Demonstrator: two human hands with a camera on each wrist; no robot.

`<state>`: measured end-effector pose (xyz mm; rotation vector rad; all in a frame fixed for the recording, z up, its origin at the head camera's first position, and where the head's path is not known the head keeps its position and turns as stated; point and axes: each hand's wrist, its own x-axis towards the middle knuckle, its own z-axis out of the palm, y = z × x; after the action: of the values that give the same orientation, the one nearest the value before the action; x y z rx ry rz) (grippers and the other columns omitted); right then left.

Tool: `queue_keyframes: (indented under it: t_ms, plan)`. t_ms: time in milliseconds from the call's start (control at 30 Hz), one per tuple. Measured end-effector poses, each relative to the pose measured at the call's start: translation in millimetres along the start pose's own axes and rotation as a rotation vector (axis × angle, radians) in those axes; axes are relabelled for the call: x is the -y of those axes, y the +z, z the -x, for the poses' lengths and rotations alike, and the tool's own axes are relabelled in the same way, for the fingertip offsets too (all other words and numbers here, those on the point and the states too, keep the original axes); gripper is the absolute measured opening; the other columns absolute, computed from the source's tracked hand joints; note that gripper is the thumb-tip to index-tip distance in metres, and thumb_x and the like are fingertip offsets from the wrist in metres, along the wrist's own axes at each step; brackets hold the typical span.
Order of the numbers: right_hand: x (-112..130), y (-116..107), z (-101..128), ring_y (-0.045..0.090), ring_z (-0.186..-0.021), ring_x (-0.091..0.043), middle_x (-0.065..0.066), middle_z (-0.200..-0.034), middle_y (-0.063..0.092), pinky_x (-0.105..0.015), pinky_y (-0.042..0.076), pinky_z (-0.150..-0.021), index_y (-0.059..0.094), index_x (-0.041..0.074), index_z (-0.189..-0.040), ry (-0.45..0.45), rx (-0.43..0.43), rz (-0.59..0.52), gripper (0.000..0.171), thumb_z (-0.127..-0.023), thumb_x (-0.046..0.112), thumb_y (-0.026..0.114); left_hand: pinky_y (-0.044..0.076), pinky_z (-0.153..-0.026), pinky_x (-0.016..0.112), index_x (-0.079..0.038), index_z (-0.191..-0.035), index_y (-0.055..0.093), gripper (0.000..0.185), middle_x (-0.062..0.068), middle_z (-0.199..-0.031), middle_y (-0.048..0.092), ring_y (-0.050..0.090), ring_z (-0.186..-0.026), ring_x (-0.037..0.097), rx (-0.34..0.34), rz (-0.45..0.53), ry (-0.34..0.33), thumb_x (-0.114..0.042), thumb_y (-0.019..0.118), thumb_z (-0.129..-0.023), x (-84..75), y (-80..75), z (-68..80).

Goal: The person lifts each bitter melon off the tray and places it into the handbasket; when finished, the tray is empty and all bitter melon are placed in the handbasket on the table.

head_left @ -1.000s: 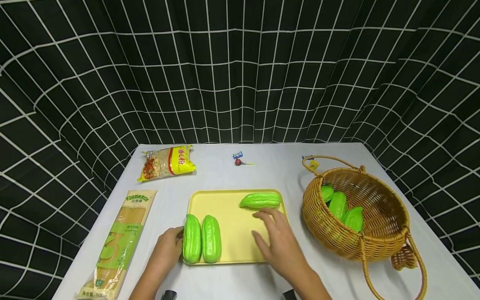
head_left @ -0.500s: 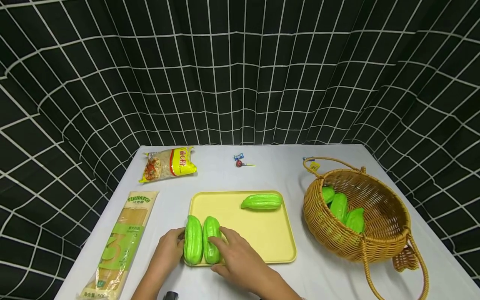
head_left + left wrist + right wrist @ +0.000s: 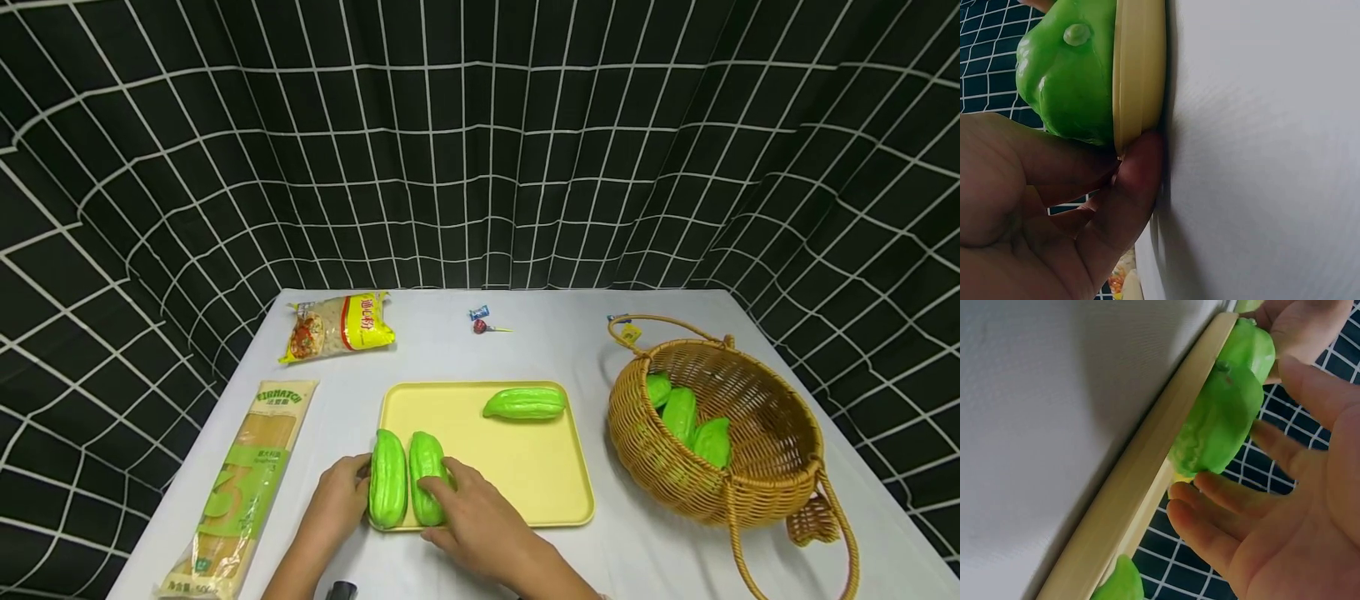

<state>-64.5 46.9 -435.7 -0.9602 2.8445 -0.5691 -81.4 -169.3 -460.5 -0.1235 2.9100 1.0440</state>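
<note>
Several ridged green gourds are in view. Two lie side by side at the left end of the yellow tray [image 3: 517, 496]. My left hand [image 3: 337, 500] pinches the tray's left rim beside the leftmost gourd [image 3: 388, 483]. In the left wrist view the thumb is above the rim and a finger below. My right hand [image 3: 480, 517] is over the second gourd [image 3: 424, 467], one finger across its top and others against its right side. In the right wrist view those fingers [image 3: 1210, 487] are loosely extended and the thumb stands apart. A third gourd [image 3: 525, 403] lies at the tray's back right.
A wicker basket [image 3: 663, 467] with several green gourds leans at the right. A spaghetti packet [image 3: 240, 492] lies left of the tray, with a yellow pasta bag [image 3: 337, 327] behind. A lollipop [image 3: 481, 327] and small wrapped candies [image 3: 479, 312] lie at the back.
My right hand has moved left from near the back-right gourd to the second gourd, which has shifted very slightly right. My left hand has stayed at the tray's rim.
</note>
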Motion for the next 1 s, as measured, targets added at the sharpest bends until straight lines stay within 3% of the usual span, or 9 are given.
queue_keyframes:
  t_ms: [133, 233, 533, 800, 1000]
  plan:
    - [-0.9, 0.0, -2.0, 0.06, -0.104, -0.019, -0.012, -0.127, 0.055, -0.033, 0.056, -0.081, 0.054, 0.017, -0.123, 0.04, -0.034, -0.03, 0.046, -0.087, 0.04, 0.071, 0.053, -0.087, 0.053, 0.014, -0.122, 0.058, 0.034, 0.022, -0.106, 0.065, 0.063, -0.102, 0.04, -0.004, -0.005, 0.001, 0.004, 0.058, -0.09, -0.5, 0.3, -0.6]
    - [-1.0, 0.0, -3.1, 0.055, -0.087, -0.01, -0.007, -0.114, 0.056, -0.026, 0.052, -0.068, 0.052, 0.013, -0.116, 0.058, -0.058, -0.035, 0.045, -0.086, 0.038, 0.073, 0.053, -0.087, 0.053, 0.013, -0.122, 0.058, 0.033, 0.023, -0.107, 0.065, 0.062, -0.102, 0.041, -0.005, -0.011, 0.0, 0.003, 0.058, -0.09, -1.1, 0.0, -1.2]
    - [-1.6, -0.7, -4.3, 0.045, -0.065, -0.004, -0.005, -0.098, 0.056, -0.018, 0.042, -0.054, 0.05, 0.009, -0.106, 0.056, -0.098, -0.016, 0.037, -0.084, 0.025, 0.075, 0.053, -0.087, 0.053, 0.013, -0.123, 0.058, 0.034, 0.022, -0.108, 0.065, 0.062, -0.104, 0.041, 0.013, -0.007, -0.039, 0.002, 0.058, -0.091, -1.4, 1.1, -2.8]
    - [-3.1, -0.3, -2.4, 0.048, -0.064, -0.005, -0.007, -0.099, 0.06, -0.019, 0.043, -0.052, 0.052, 0.007, -0.106, 0.056, -0.127, -0.035, 0.036, -0.081, 0.017, 0.075, 0.052, -0.088, 0.054, 0.013, -0.123, 0.057, 0.034, 0.024, -0.109, 0.065, 0.061, -0.106, 0.043, 0.025, -0.013, -0.04, 0.003, 0.058, -0.09, -1.3, 0.4, -2.6]
    - [-7.1, -5.7, 4.3, 0.05, -0.068, -0.006, -0.007, -0.105, 0.061, -0.021, 0.045, -0.057, 0.052, 0.008, -0.108, 0.076, -0.13, -0.11, 0.037, -0.08, 0.015, 0.074, 0.051, -0.089, 0.055, 0.013, -0.123, 0.057, 0.034, 0.024, -0.109, 0.065, 0.06, -0.107, 0.044, 0.028, -0.016, -0.037, 0.003, 0.058, -0.09, -1.0, 0.3, -1.8]
